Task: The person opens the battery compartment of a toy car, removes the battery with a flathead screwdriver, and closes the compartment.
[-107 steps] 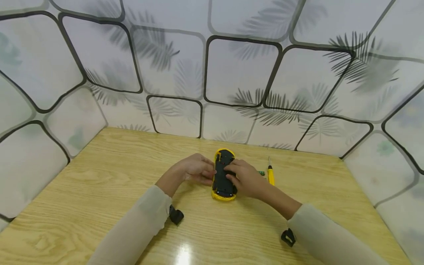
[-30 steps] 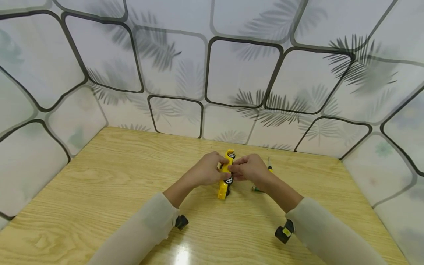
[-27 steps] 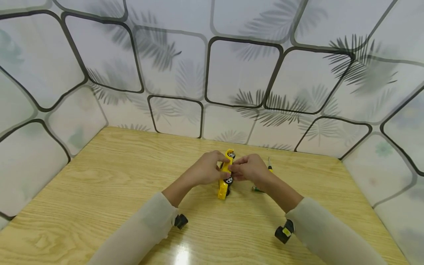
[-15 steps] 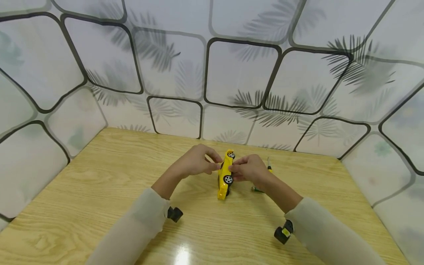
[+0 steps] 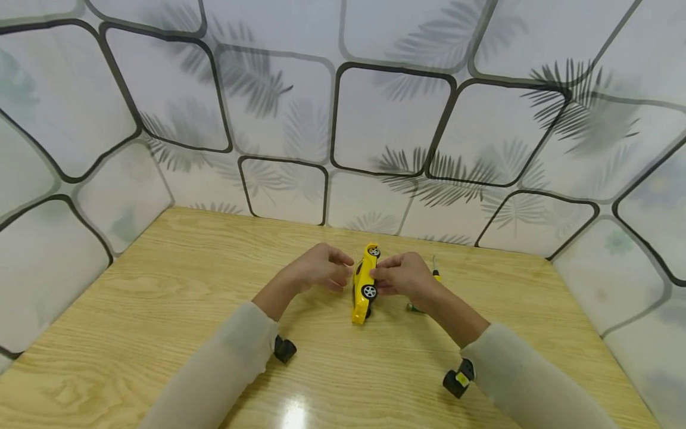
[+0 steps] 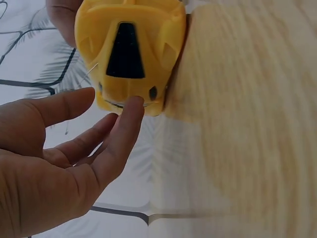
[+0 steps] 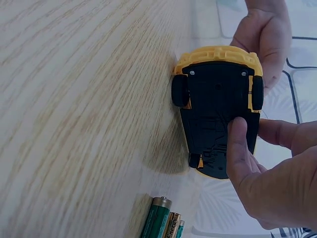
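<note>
A yellow toy car (image 5: 365,285) stands on its side on the wooden table, wheels towards the right. My right hand (image 5: 403,275) pinches it by the upper side, with fingers (image 7: 238,148) against the black underside (image 7: 213,106) and the thumb on the yellow flank. On the roof side, my left hand (image 5: 317,269) is held just left of the car, its fingers loosely bent and holding nothing. The left wrist view shows those fingertips right by one end of the yellow body (image 6: 131,54), overlapping it.
Several batteries, one of them a green battery (image 7: 156,218), lie on the table near the right hand. A screwdriver (image 5: 436,273) with a yellow and black handle lies behind the right hand. Patterned wall panels (image 5: 370,199) enclose the table's back and sides.
Earlier the car's black underside faced up between both hands; it has since been turned onto its side. The left hand has let go of it and drawn left. The right hand keeps its pinch.
</note>
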`<state>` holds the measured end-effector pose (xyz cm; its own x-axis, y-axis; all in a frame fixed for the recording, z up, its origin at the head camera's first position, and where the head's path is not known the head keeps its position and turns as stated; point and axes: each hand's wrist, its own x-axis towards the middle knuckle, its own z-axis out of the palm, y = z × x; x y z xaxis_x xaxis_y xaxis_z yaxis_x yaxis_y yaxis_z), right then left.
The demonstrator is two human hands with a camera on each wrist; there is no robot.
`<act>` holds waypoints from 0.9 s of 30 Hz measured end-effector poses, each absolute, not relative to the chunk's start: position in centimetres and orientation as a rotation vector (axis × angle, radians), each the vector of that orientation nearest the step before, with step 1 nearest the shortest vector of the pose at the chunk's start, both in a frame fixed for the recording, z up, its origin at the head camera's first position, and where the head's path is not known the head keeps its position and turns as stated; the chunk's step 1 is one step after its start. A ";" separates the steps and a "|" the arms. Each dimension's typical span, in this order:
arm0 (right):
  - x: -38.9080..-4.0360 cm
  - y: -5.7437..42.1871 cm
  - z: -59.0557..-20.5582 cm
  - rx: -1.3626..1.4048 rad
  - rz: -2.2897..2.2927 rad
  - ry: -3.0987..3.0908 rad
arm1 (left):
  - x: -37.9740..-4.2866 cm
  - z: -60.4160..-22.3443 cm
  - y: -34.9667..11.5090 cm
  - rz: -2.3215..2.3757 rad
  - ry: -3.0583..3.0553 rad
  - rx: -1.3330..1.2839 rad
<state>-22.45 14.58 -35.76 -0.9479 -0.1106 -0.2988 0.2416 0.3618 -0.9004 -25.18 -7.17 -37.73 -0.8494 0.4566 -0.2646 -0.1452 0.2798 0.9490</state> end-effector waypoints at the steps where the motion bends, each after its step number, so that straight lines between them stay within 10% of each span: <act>1: -22.4 14.6 -35.8 0.113 -1.613 2.319 | -25.2 -37.8 -7.0 1.603 2.051 0.275; 27: -23.4 17.4 -37.1 0.067 -1.644 2.153 | -24.1 -37.9 -5.3 1.630 2.156 0.228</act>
